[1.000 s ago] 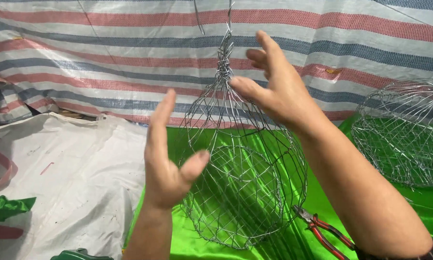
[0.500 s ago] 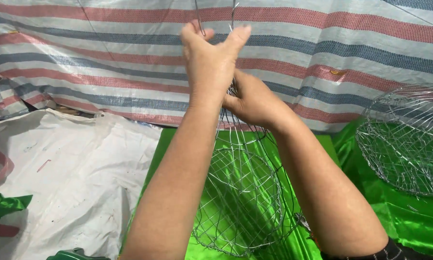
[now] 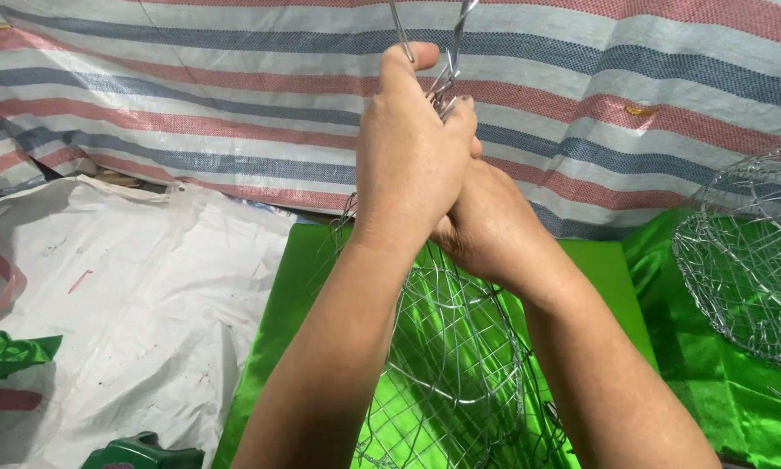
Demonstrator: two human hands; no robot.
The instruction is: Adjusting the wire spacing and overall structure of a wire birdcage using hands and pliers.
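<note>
Wire basket [image 3: 460, 365] hangs low in centre, btwn the 2 forearms, over a shiny green sheet [image 3: 303, 278]. Its mesh is round-bellied, w/ wires gathering upward into a twisted neck [image 3: 447, 82] near top edge. Left hand [image 3: 408, 165] is clenched round that neck, thumb up along the wires. Right hand [image 3: 486, 226] sits just behind & below left, touching it, closed on the wires too, though its fingers are mostly hidden. Bottom left corner: a dark green plastic thing [image 3: 143, 453], only partly in view. Left of green sheet lies a white plastic sheet [image 3: 121, 304]. At right edge, a 2nd wire basket [image 3: 746, 260] rests on green. Farthest back, a red, blue & white striped tarp [image 3: 191, 95].
</note>
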